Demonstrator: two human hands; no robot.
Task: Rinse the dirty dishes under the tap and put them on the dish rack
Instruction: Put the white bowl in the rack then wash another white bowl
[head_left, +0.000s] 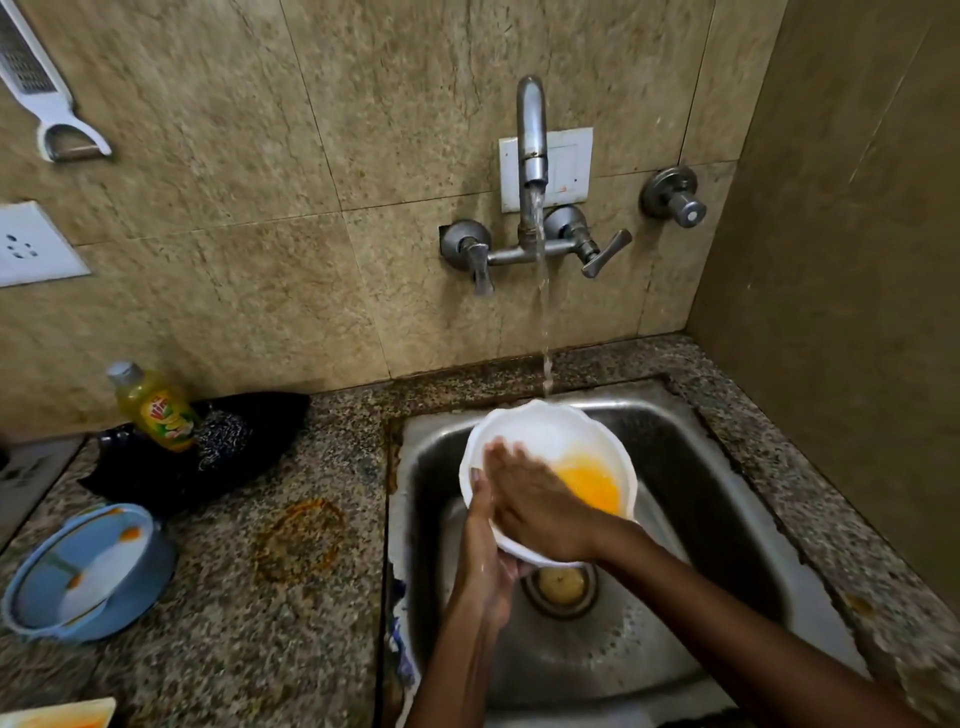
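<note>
1. a white bowl (545, 431) with a scalloped rim is held over the steel sink (701, 467), tilted toward the person, its far rim right under the stream of water (544, 312) that falls from the tap (532, 135).
2. the left hand (483, 545) grips the bowl's near left rim from below, its thumb lying up along the rim's edge.
3. the right hand (535, 499) lies inside the bowl with its fingers straight and flat against the inner wall on the left side; it holds nothing.
4. an orange-yellow residue (592, 483) sits in the bottom of the bowl, just right of the right hand.
5. below the bowl the sink's drain (563, 590) shows, with something pale yellow in the strainer.
6. the sink is set into the back right corner of the speckled stone table (291, 623).
7. near the table's left edge a blue bowl (83, 571) holds a tilted white dish with orange smears.
8. toward the table's back left a yellow bottle of dish soap (156, 405) leans beside a steel scrubber (221, 436), both on a black tray (249, 452).
9. a round brownish stain (301, 540) marks the table between the blue bowl and the sink.
10. at the table's front left corner the edge of a pale dish (62, 716) with orange on it shows.
11. on the tiled wall a white grater (36, 83) hangs at the upper left, and a white socket plate (31, 244) sits below it.
</note>
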